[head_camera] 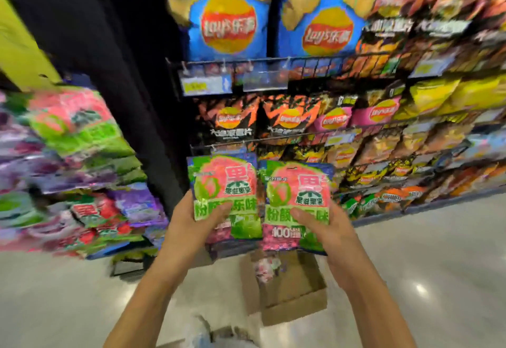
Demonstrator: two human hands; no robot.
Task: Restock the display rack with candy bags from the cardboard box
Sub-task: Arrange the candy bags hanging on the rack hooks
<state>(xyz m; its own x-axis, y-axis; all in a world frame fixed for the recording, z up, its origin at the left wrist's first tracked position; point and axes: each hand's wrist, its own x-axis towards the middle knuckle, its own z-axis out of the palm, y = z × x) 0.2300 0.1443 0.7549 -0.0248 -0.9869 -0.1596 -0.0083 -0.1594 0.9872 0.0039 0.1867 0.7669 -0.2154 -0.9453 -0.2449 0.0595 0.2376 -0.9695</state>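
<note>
both hands are full: left hand (191, 219) grips one candy bag (224, 183), right hand (325, 227) a second candy bag (299, 191), upright side by side above the cardboard box's (295, 301) far edge. display rack (76, 156) lies leftward, nearer my left hand.

Bright even overhead store light, small glare spot on glossy floor (420, 288), heavy motion blur across display rack (109, 251) at left, blocky smearing on chip bags (228, 19), wide-angle bending toward edges, candy bags (227, 188) at centre sharpest.

Cardboard box (294, 297) on floor (438, 265), display rack (68, 169) left, chip shelves (356, 128) behind.
</note>
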